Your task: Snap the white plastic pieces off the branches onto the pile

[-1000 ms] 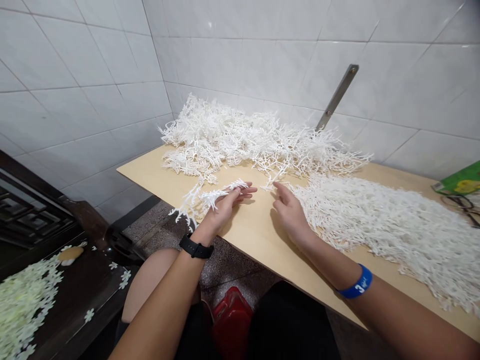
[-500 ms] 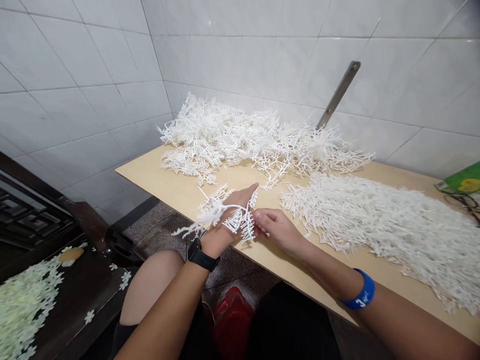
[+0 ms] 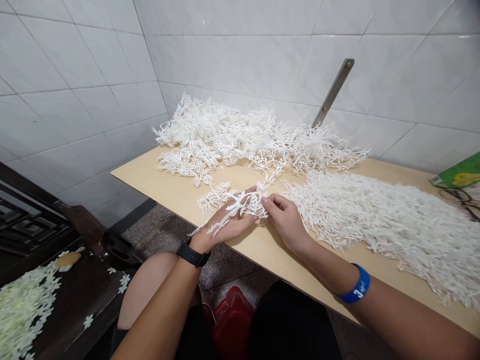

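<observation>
Two bare hands: the left hand (image 3: 233,228) has its grip round a spiky cluster of white, forked, plastic-looking twigs (image 3: 237,202) over the smooth tan board bench (image 3: 142,171); the right hand (image 3: 288,220) pinches its end, grip narrow. Two white piles: one tangled heap (image 3: 232,135), one flatter mat (image 3: 378,217).

Beyond the bench (image 3: 135,172), you face glossy, pale tiled walls (image 3: 232,60) meeting in a corner. Left of the bench stands dark, latticed wooden furniture (image 3: 78,220); below the bench lies speckled floor (image 3: 161,227); behind the bench, a metal strip (image 3: 332,93) slants.
</observation>
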Demonstrator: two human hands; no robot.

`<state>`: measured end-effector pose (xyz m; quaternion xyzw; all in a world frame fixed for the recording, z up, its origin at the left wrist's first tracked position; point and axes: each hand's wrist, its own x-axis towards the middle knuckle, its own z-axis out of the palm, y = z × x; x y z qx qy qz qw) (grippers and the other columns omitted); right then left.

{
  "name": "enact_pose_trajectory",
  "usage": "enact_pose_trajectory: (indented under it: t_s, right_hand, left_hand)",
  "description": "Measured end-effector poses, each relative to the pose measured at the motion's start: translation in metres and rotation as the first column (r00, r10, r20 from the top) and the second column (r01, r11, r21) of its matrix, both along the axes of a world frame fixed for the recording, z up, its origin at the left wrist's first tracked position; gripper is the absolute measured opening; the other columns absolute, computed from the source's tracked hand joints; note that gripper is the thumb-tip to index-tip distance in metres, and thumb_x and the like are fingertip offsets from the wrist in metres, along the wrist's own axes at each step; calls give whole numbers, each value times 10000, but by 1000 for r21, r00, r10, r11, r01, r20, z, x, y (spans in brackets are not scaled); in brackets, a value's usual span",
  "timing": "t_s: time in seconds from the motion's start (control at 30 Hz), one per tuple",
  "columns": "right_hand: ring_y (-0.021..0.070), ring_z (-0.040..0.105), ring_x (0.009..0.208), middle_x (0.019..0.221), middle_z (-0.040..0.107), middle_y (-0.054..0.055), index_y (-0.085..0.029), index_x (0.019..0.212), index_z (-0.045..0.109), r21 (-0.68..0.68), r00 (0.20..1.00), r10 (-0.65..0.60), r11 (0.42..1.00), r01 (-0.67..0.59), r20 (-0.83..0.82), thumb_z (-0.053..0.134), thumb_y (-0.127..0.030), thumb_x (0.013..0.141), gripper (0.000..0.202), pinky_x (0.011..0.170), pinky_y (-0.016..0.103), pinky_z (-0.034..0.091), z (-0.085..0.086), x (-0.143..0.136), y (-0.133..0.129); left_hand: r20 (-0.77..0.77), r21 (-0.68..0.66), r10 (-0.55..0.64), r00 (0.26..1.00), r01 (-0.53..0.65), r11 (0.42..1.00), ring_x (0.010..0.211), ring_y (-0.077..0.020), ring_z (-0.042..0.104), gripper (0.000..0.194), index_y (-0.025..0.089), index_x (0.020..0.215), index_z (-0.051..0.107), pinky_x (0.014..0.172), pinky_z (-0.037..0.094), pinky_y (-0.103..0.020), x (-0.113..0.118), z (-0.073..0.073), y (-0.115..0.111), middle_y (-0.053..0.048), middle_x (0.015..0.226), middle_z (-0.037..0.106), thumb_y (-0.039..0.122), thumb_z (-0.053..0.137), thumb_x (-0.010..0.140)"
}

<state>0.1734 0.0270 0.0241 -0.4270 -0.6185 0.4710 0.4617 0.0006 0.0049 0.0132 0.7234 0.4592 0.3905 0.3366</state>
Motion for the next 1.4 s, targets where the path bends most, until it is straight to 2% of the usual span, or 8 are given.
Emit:
enact_pose_trajectory:
  t_s: [0.1, 0.2, 0.33, 0.53, 0.8, 1.13, 1.3, 1.4]
  right_hand:
    - [110, 373, 530, 544, 422, -48, -199, 610, 479, 41, 1000, 10, 999, -11, 13, 622, -486, 850, 400, 531, 265, 306, 0, -1, -1]
    - [111, 380, 526, 554, 426, -49, -199, 643, 498, 55, 999, 31, 998, -32, 9, 607, -473, 868, 370, 525, 263, 316, 0, -2, -3]
    - [113, 411, 548, 604, 455, -42, -200, 722, 536, 85, 999, 33, 996, -31, -26, 609, -467, 871, 315, 529, 257, 359, -3, -3, -4]
    - [119, 499, 556, 663, 541, -28, -211, 825, 554, 46, 993, 49, 998, -44, -104, 659, -518, 836, 324, 501, 249, 426, -6, -6, -6]
    - [102, 546, 512, 690, 594, -29, -210, 892, 554, 6, 981, 40, 999, -40, -192, 677, -489, 839, 310, 454, 228, 455, -8, -8, -9]
    - [86, 511, 414, 625, 553, -68, -209, 918, 510, -207, 966, 147, 959, -192, -215, 706, -576, 778, 438, 361, 207, 413, -4, -3, -1]
    - [81, 502, 394, 588, 555, -56, -186, 828, 517, -255, 907, 327, 884, -392, -264, 731, -558, 768, 433, 357, 208, 411, -8, -1, 5]
    - [90, 508, 423, 603, 567, -53, -194, 824, 525, -253, 896, 298, 886, -388, -331, 777, -513, 737, 416, 376, 223, 423, -7, 0, 5]
  left_hand:
    - [70, -75, -75, 995, 80, 994, 1458, -248, 324, 612, 257, 1472, 413, 1217, 227, -410, -3, 9, -2, -66, 1564, 387, 408, 587, 904]
    - [120, -55, 73, 990, -67, 996, 1405, -242, 409, 522, 242, 1397, 506, 1192, 271, -404, -1, 4, 1, -79, 1496, 481, 492, 507, 939]
    - [125, -57, 306, 944, -301, 952, 997, -225, 659, 448, 199, 1061, 668, 955, 482, -358, 4, -4, 6, -78, 1017, 719, 567, 440, 944]
    - [149, -371, 433, 889, -355, 858, 575, -172, 629, 567, 196, 740, 597, 587, 484, -283, 6, 1, 4, -18, 642, 646, 740, 467, 834]
    - [394, -541, 159, 905, 88, 836, 521, -121, 568, 631, 158, 789, 587, 555, 447, -240, 7, 5, 2, -27, 599, 623, 776, 461, 813]
    - [211, -349, 253, 944, -169, 922, 567, -147, 547, 398, 202, 832, 662, 643, 438, -275, 7, 3, -1, 35, 540, 546, 598, 627, 824]
    - [282, -246, 123, 952, -53, 968, 608, -130, 543, 295, 201, 861, 659, 624, 431, -250, 2, 9, 1, 24, 655, 589, 493, 683, 821]
    - [445, -269, 109, 889, 16, 963, 674, -143, 602, 371, 206, 1002, 634, 643, 467, -251, 7, 9, -1, -3, 787, 660, 529, 669, 824]
